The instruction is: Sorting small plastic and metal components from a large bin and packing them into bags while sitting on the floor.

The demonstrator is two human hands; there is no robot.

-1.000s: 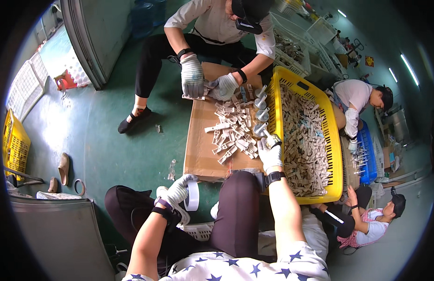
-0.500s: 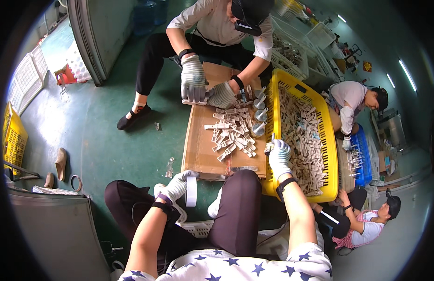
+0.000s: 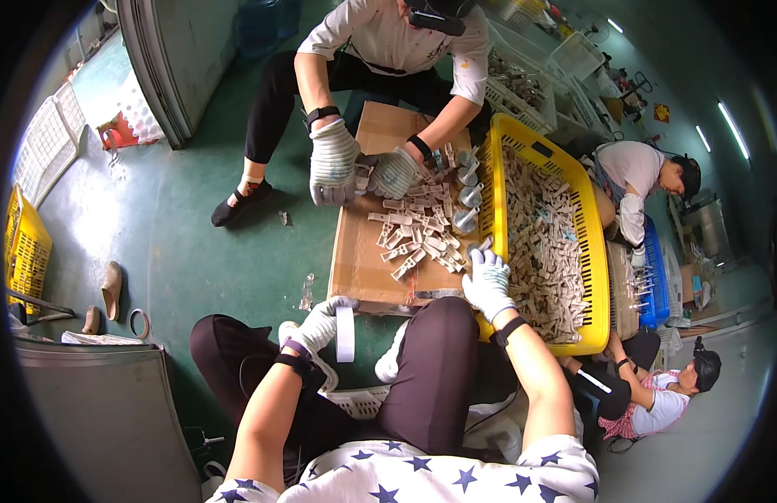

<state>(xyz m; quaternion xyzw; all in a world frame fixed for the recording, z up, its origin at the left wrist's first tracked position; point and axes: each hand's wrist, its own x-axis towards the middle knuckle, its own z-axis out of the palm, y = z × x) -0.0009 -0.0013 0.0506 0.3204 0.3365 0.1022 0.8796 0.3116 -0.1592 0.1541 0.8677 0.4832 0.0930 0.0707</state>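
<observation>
My left hand [image 3: 314, 325], in a striped knit glove, is closed on a white roll [image 3: 345, 334] that looks like tape, upright beside the cardboard's near edge. At the yellow basket's near left edge, my gloved right hand [image 3: 488, 283] pinches a small greyish clip [image 3: 481, 246], partly hidden by the fingers. Beige plastic clips [image 3: 413, 235] lie in a loose pile on the flat cardboard [image 3: 355, 268]. Several round bundles of clips with silvery ends [image 3: 465, 220] stand between the pile and the basket. Across from me, a person's gloved hands [image 3: 363, 172] hold more clips.
A yellow basket [image 3: 596, 251] full of beige clips stands to the right. Beyond it, a co-worker bends over a blue basket [image 3: 654, 285], with another seated nearer. On the green floor lie a brown shoe [image 3: 111, 290] and a ring [image 3: 138, 324]. A grey cabinet [image 3: 95, 402] stands lower left.
My right hand has moved left from over the basket edge toward the clip pile. My left hand still holds the white roll. The other person's hands have lifted from the cardboard's edge.
</observation>
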